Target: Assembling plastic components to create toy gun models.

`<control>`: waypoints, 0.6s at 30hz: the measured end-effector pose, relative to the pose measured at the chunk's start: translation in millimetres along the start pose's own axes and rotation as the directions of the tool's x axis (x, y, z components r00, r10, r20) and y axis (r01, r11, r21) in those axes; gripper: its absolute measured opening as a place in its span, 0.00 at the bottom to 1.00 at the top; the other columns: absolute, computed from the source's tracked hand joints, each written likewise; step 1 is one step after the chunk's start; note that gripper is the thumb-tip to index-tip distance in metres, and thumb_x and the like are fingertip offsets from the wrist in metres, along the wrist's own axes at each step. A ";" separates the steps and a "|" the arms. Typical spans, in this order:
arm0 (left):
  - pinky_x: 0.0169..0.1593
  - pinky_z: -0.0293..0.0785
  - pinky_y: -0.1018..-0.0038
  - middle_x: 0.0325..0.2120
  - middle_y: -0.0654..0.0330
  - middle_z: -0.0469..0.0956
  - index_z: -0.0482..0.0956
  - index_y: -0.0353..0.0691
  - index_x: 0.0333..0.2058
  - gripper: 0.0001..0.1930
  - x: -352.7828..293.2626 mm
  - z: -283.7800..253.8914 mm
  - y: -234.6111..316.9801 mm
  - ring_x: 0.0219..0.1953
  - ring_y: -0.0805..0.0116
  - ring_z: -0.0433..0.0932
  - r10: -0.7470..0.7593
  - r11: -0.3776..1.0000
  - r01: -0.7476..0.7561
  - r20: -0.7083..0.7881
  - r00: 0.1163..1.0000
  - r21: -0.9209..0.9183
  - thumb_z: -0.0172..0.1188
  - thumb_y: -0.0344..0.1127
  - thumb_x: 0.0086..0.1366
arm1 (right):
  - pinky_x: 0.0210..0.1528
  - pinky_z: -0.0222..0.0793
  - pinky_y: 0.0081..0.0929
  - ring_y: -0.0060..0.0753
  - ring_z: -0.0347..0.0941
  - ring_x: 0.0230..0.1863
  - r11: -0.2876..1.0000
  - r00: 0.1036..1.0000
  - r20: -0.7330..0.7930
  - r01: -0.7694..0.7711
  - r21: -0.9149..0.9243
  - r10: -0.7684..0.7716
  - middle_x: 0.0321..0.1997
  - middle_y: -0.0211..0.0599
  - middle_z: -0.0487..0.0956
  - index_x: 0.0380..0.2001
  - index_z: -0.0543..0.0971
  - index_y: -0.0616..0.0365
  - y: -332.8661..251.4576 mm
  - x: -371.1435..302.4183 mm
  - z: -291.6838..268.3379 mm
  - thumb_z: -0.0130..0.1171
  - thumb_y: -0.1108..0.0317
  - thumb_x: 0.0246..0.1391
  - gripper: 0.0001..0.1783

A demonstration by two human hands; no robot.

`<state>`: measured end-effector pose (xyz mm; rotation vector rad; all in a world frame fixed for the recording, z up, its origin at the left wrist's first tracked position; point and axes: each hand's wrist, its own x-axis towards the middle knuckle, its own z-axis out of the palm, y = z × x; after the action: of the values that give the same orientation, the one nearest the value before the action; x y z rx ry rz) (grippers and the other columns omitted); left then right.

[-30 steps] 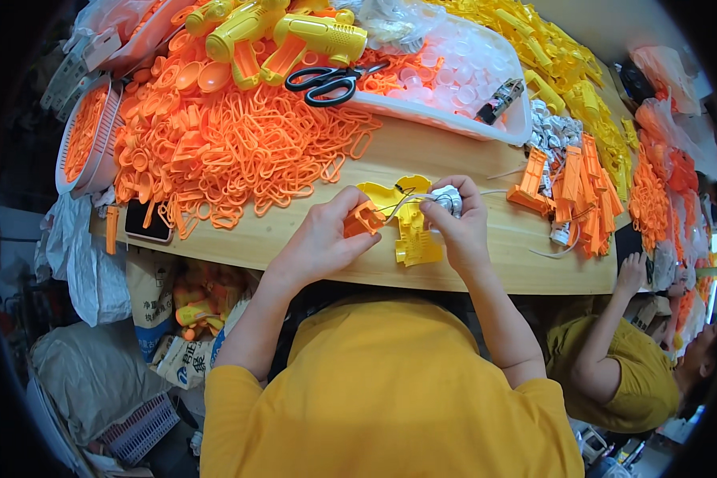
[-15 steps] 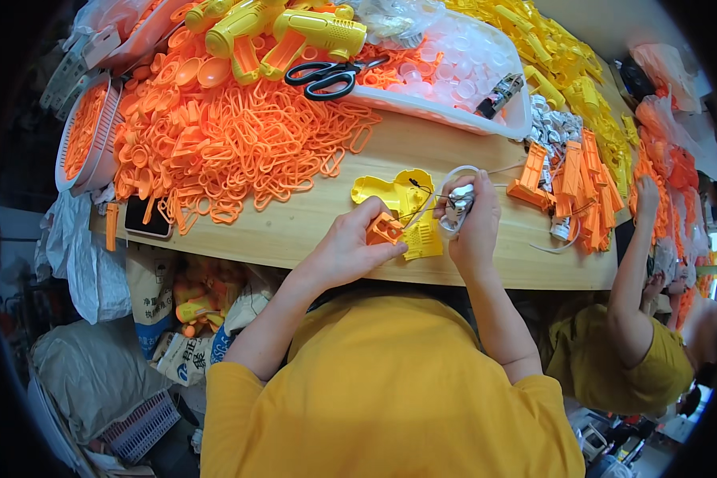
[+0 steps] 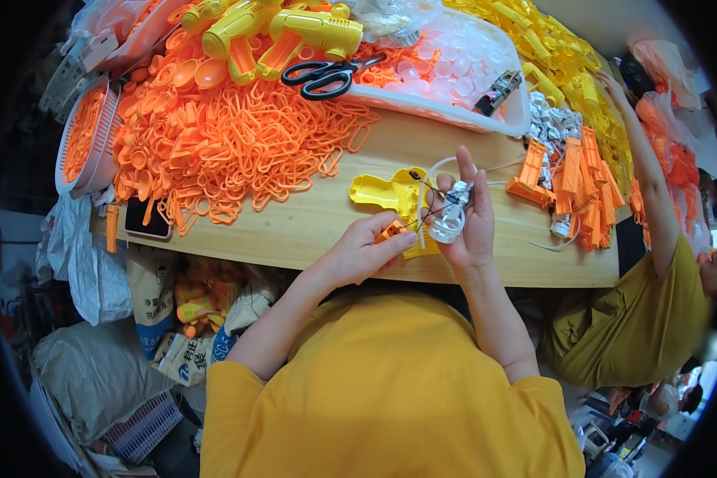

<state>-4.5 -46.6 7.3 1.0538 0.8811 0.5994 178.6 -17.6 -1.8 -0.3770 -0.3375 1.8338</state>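
Observation:
My left hand [image 3: 368,248] pinches a small orange plastic part [image 3: 389,231] close to the table's front edge. In my right hand [image 3: 476,227] rests a white-and-clear plastic unit [image 3: 449,224] with a round transparent end pointing down. The fingers of that hand are stretched upward while the unit stays held against them. Thin dark wires run from the unit toward the orange part, and a pale tube loops around beside it. Just behind both hands lies a yellow toy-gun shell half [image 3: 374,191], open side up, its lower part covered by them.
Orange plastic loops [image 3: 247,151] form a large pile at left. Black-handled scissors [image 3: 327,78] lie beside a white tray [image 3: 422,103] of clear caps. Orange parts [image 3: 570,179] and yellow shells [image 3: 562,56] are heaped at right, where a co-worker's arm [image 3: 649,167] reaches in.
My right hand has opened its fingers upward, and the unit has turned so its clear end shows. My left hand has shifted slightly right. The co-worker's arm has reached farther toward the yellow pile.

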 end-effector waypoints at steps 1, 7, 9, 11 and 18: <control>0.22 0.66 0.83 0.20 0.67 0.72 0.70 0.41 0.32 0.10 0.5 2.1 -0.6 0.19 0.81 0.69 -0.023 1.000 0.023 -0.008 1.000 0.000 0.55 0.41 0.67 | 0.28 0.74 0.27 0.27 0.72 0.29 0.995 0.998 -0.028 0.062 -0.072 -0.064 0.44 0.36 0.75 0.59 0.66 0.42 0.3 -1.1 0.2 0.38 0.50 0.67 0.22; 0.21 0.65 0.83 0.20 0.67 0.72 0.70 0.41 0.32 0.11 1.6 7.1 -5.8 0.19 0.82 0.69 -0.046 0.999 0.046 -0.015 0.999 0.008 0.55 0.41 0.68 | 0.31 0.76 0.21 0.27 0.77 0.37 0.807 0.924 -0.049 0.305 -0.506 -0.380 0.62 0.42 0.66 0.67 0.52 0.44 2.1 -0.3 7.4 0.34 0.54 0.69 0.26; 0.21 0.65 0.83 0.20 0.67 0.72 0.70 0.41 0.32 0.11 1.8 7.5 -6.8 0.19 0.82 0.68 -0.036 0.999 0.036 -0.013 0.999 0.009 0.55 0.42 0.68 | 0.32 0.75 0.21 0.28 0.77 0.37 0.739 0.903 -0.037 0.326 -0.590 -0.428 0.65 0.41 0.63 0.67 0.51 0.44 1.8 -0.7 7.8 0.33 0.53 0.69 0.26; 0.21 0.65 0.83 0.19 0.66 0.72 0.70 0.41 0.30 0.10 2.1 7.8 -9.3 0.19 0.81 0.68 -0.022 1.000 0.022 -0.044 0.999 0.005 0.55 0.40 0.67 | 0.33 0.76 0.18 0.24 0.76 0.37 0.808 0.920 -0.055 0.312 -0.499 -0.389 0.65 0.42 0.63 0.67 0.54 0.50 2.4 -1.0 9.2 0.37 0.58 0.69 0.26; 0.20 0.65 0.81 0.18 0.66 0.71 0.70 0.41 0.27 0.08 2.9 12.4 -1.8 0.17 0.80 0.68 0.011 0.997 -0.005 -0.074 0.997 0.079 0.55 0.36 0.63 | 0.39 0.70 0.15 0.20 0.74 0.36 -0.106 0.589 0.507 0.582 -0.807 -0.629 0.62 0.44 0.67 0.67 0.54 0.52 6.1 -2.9 -16.2 0.38 0.60 0.69 0.26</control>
<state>7.6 -51.0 7.4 1.1121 0.9722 0.6185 181.0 -21.5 -18.7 -0.9098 -1.4100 0.3931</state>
